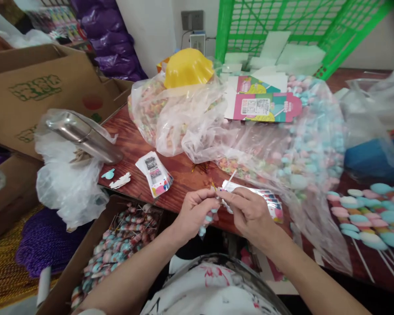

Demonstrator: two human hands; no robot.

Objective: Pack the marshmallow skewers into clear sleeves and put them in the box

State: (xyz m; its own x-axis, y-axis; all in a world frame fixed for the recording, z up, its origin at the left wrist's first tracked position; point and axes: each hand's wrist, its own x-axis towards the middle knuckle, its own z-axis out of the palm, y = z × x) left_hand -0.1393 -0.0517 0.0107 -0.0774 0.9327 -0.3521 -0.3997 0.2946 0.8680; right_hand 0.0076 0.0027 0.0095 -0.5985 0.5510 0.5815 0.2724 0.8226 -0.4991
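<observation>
My left hand [197, 213] is closed around a marshmallow skewer [206, 222], whose blue and pink pieces hang below the fingers. Its white stick [230, 178] points up past both hands. Between the fingertips, a thin gold twist tie [213, 187] stands up at the skewer's neck. My right hand [249, 214] pinches at this same spot, its fingertips touching those of the left; the grip itself is partly hidden. Printed plastic sleeves [274, 207] lie fanned out behind my right hand. A second stack of printed sleeves [155, 174] sits to the left.
A box of finished skewers [118, 245] stands below on the left. Clear bags of candy [249, 144] cover the back of the table, with a yellow bowl [188, 69] on top. A steel flask [85, 135] leans at left; loose marshmallow skewers [369, 214] lie at right.
</observation>
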